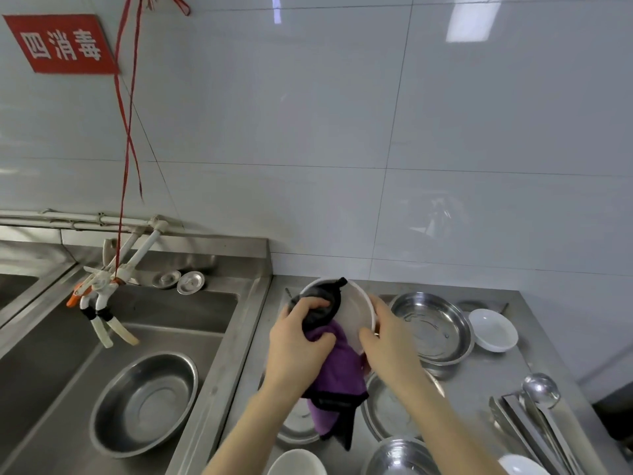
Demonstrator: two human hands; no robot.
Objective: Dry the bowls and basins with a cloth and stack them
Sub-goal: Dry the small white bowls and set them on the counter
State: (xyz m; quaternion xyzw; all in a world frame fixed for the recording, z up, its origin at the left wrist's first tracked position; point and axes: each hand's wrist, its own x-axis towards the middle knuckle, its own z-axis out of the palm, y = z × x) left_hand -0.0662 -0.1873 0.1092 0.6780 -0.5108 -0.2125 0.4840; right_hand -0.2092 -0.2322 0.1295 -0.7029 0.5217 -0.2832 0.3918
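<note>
While my left hand [301, 334] grips the cloth [339, 368] inside the bowl [356, 308] at frame centre, my right hand [388, 337] holds its rim. The basins [431, 327] lie spread over the bench [479, 382], so I judge most of the work remains.

Glossy white wall tiles [342, 132] rise behind a steel counter [479, 378] and sink [51, 371].

The cloth [337, 368] is purple with black edging, and its bunched upper part is black. The bowl [359, 310] is plain white, as are the small bowl [493, 330] and the near bowl [296, 462]. The sink basin [145, 402], the right basin [431, 327] and the ladle [540, 389] are silver steel. The worktop [479, 382] and sink [219, 378] are dull grey. The wall [342, 132] is glossy white tile. The sign [61, 42] is red with white characters. The string [128, 132] is red. The tap [102, 282] is white with an orange lever [73, 298].
</note>
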